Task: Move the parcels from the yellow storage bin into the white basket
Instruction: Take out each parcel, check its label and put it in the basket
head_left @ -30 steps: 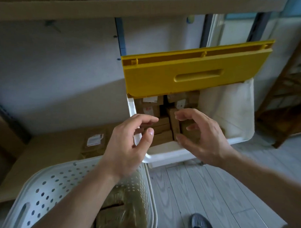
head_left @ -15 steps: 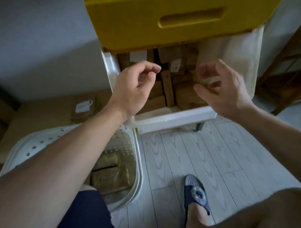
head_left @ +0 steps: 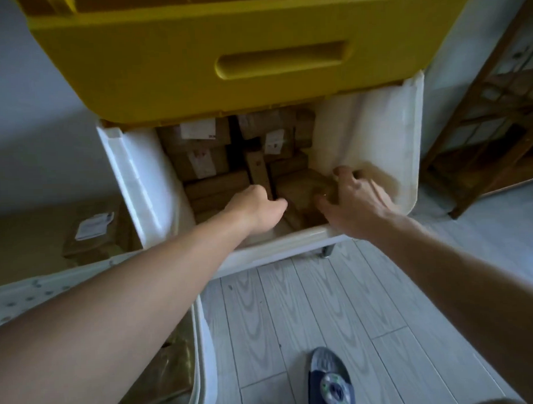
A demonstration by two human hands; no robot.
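From my head camera, the storage bin (head_left: 374, 137) is open in front of me: its yellow lid (head_left: 194, 62) is tipped up at the top of the view and the white tub below it is packed with brown cardboard parcels (head_left: 203, 161). Several carry white paper labels; some lie flat in a stack on the left, and one narrow parcel (head_left: 259, 172) stands on edge in the middle.

Both my hands are down inside the tub. My left hand (head_left: 256, 209) lies among the front parcels with its fingers curled under and out of sight, so I cannot tell whether they have hold of anything. My right hand (head_left: 349, 199) is spread, its fingers bent over the front right parcel (head_left: 301, 185) and touching its top and near edge.

At the lower left, the white basket (head_left: 203, 340) with its perforated wall sits on the floor just beside the bin, and brown parcels lie in it, mostly hidden by my left forearm. Another labelled parcel (head_left: 94, 232) rests on the low cardboard surface left of the bin. My slipper (head_left: 329, 381) shows on the pale wood-grain floor (head_left: 308, 306).
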